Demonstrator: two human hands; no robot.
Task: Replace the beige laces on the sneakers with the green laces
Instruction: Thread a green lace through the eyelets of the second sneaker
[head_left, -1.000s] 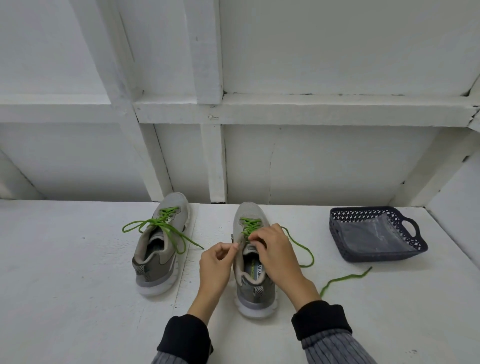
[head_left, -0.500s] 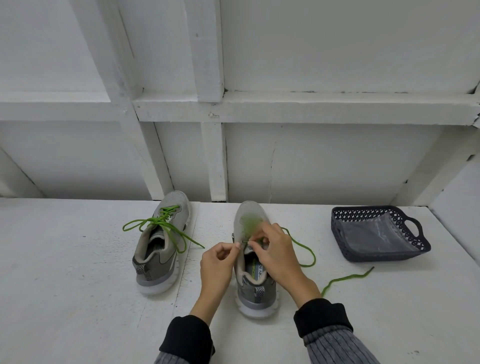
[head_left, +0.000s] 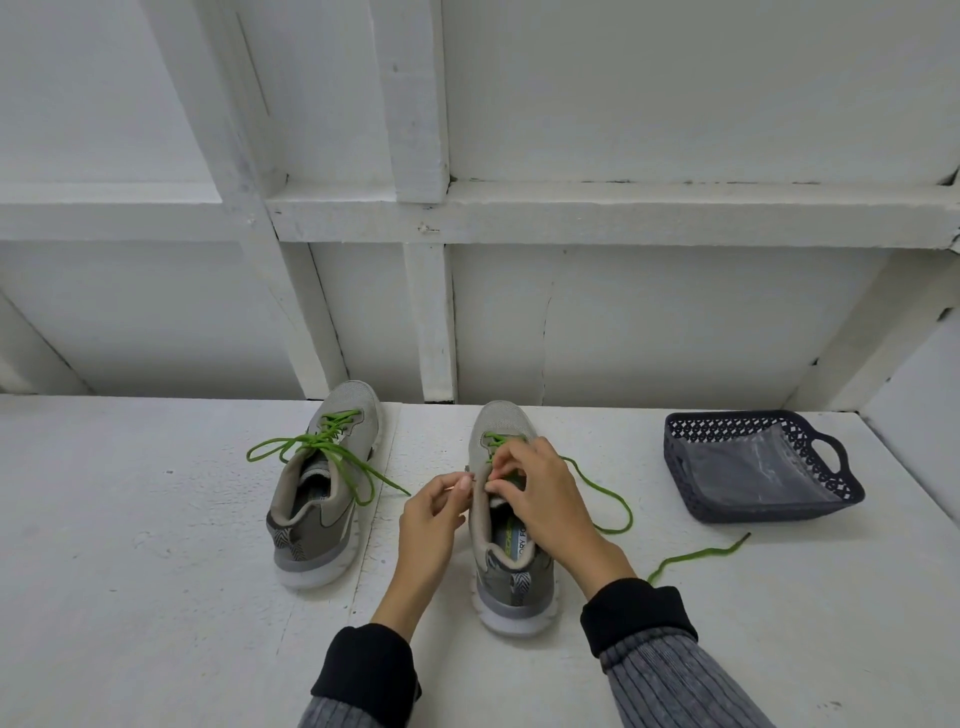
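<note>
Two grey sneakers stand on the white bench (head_left: 156, 597), toes toward the wall. The left sneaker (head_left: 324, 488) already carries a green lace (head_left: 332, 457) through its eyelets, its ends lying loose over the collar and onto the bench. The right sneaker (head_left: 511, 525) is part-laced: green shows at the front eyelets, and one free run of its lace (head_left: 613, 499) loops off to the right, ending near a dark plastic basket (head_left: 758, 467). No beige laces can be made out; the basket's contents are unclear. The left hand (head_left: 434, 519) is beside the shoe's collar, thumb and forefinger pinched on what appears to be a lace tip. The right hand (head_left: 540, 499) is curled over the tongue area, fingertips pinching at the eyelets; what exactly they grip is hidden. Judgement: threading of the upper eyelets is in progress. The lace is light, limp and will not push through a hole; it should be held close behind the stiff tip. The shoe is light and may slide, so bracing the upper at the eyelet row is advisable.
</note>
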